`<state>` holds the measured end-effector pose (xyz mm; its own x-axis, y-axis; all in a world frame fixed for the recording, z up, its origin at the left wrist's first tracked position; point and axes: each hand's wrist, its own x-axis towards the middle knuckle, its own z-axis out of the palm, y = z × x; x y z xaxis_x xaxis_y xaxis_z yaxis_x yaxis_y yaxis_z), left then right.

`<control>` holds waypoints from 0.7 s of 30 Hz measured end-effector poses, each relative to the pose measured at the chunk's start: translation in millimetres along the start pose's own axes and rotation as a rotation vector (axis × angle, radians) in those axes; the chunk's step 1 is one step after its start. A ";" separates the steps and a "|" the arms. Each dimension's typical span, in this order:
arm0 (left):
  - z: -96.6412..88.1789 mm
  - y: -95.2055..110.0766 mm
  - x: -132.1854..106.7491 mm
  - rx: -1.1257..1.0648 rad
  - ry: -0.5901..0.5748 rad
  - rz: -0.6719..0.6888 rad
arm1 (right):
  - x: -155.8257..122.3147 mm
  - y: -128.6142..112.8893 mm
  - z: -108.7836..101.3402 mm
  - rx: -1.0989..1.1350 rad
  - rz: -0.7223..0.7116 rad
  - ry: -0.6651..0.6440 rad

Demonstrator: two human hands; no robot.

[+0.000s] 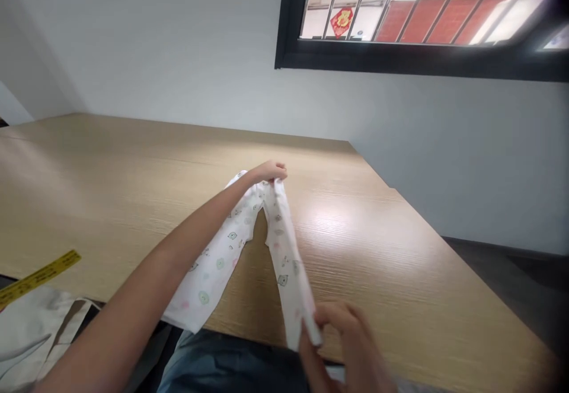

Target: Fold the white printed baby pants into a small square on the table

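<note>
A small pair of white pants (217, 262) with a printed pattern of little animal faces lies on the wooden table, its legs spread toward me. At the waist end my left hand (272, 171) grips the fabric with closed fingers, and my left forearm crosses over one leg of the pants. The cuff of the other leg is pinched between thumb and finger of my right hand (344, 342), which is a little blurred. That right leg looks narrow and pulled straight between both hands. The left leg's cuff hangs past the table's near edge.
A yellow measuring tape or ruler (40, 275) lies at the table's left edge, near a pale cloth bag (31, 334). The wooden table (142, 162) reaches back to a grey wall. A barred window (400, 19) is at upper right. My lap is just below the near edge.
</note>
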<state>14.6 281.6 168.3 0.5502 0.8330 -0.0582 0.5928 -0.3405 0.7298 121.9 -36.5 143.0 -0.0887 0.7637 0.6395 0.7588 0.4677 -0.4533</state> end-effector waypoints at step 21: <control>-23.7 -97.9 -47.4 -0.076 0.236 -0.070 | 33.1 -58.0 118.7 -0.001 -0.263 -0.584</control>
<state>-83.4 285.9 115.8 0.3514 0.9352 0.0434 0.5736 -0.2517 0.7795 -1.6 14.4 116.8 -0.6085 0.7405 0.2852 0.6647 0.6720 -0.3265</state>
